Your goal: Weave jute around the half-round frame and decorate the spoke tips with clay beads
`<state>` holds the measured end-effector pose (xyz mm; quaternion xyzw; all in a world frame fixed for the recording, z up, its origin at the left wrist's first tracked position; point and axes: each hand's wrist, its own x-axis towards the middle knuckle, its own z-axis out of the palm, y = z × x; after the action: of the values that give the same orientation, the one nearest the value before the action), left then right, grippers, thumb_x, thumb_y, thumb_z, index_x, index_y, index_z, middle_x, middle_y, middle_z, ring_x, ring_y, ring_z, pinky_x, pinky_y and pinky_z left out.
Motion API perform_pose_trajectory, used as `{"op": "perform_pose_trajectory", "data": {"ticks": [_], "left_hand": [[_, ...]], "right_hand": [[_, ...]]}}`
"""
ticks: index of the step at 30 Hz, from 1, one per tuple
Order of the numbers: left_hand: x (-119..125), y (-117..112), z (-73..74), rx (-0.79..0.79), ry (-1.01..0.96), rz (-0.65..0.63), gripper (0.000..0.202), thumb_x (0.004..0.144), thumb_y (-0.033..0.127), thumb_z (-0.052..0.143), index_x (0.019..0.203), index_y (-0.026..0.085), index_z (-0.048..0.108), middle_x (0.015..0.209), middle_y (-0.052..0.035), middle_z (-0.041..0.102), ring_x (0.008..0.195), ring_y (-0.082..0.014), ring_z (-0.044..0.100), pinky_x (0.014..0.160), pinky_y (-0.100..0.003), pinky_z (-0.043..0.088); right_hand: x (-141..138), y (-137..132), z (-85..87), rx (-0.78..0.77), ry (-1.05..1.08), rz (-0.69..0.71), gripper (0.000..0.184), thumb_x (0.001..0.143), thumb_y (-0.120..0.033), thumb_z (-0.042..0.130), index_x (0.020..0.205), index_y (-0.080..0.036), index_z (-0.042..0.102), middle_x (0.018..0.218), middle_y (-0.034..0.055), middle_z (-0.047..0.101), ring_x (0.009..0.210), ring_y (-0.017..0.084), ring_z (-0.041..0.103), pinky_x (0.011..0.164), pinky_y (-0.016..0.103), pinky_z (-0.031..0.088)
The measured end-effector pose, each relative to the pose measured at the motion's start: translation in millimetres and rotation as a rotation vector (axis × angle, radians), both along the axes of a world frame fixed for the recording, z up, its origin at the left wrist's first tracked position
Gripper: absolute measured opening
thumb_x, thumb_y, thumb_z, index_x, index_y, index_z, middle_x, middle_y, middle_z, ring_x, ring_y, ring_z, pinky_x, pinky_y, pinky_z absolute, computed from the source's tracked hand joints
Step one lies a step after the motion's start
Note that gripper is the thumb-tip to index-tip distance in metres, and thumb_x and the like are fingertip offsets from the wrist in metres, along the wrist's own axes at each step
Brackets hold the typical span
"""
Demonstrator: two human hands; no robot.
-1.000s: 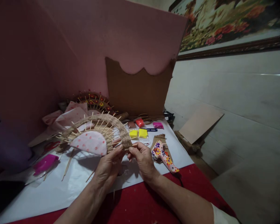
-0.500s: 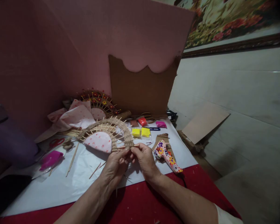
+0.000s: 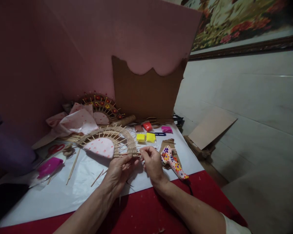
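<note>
A half-round fan frame (image 3: 131,140) of thin wooden sticks, woven with brown twine, lies tilted above the table. At its centre is a half-disc of white cloth with pink dots (image 3: 100,148). My left hand (image 3: 120,169) grips the frame's lower right corner, thumb on top along the bottom stick. Just to the right, my right hand (image 3: 153,162) is closed in a pinch by the stick ends at that corner. What lies between its fingertips is too small to make out.
A flower-patterned glue gun (image 3: 172,161) rests on cardboard at right. Yellow clay packets (image 3: 150,137) lie behind my hands, a magenta packet (image 3: 49,167) at left. Loose sticks (image 3: 73,167), red scissors (image 3: 55,149) and dotted cloth (image 3: 79,122) lie leftward. A decorated fan (image 3: 104,105) stands behind.
My right hand has drawn slightly away from my left, opening a small gap at the frame's corner. My left hand keeps its hold. The whole view has shifted slightly.
</note>
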<state>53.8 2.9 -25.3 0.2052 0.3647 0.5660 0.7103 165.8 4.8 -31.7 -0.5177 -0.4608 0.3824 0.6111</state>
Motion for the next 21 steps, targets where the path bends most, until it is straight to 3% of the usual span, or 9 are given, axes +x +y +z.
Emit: {"op": "perform_pose_trajectory", "data": {"ticks": [8, 21], "left_hand": [[0.1, 0.5, 0.3, -0.017, -0.013, 0.046, 0.014, 0.068, -0.004, 0.059, 0.067, 0.008, 0.066, 0.069, -0.009, 0.07, 0.061, -0.014, 0.066, 0.059, -0.021, 0.056], [-0.2, 4.1, -3.8, -0.002, -0.023, 0.053, 0.015, 0.066, -0.006, 0.06, 0.069, 0.007, 0.066, 0.072, -0.0105, 0.07, 0.063, -0.0144, 0.066, 0.059, -0.022, 0.056]], "right_hand": [[0.7, 3.5, -4.5, 0.098, -0.034, -0.032, 0.008, 0.067, -0.023, 0.062, 0.073, -0.018, 0.058, 0.068, 0.0012, 0.058, 0.065, 0.016, 0.053, 0.052, 0.025, 0.042], [-0.6, 4.5, -1.9, 0.123, -0.058, -0.041, 0.008, 0.068, -0.02, 0.061, 0.073, -0.019, 0.055, 0.067, -0.0011, 0.055, 0.064, 0.014, 0.051, 0.06, 0.026, 0.041]]}}
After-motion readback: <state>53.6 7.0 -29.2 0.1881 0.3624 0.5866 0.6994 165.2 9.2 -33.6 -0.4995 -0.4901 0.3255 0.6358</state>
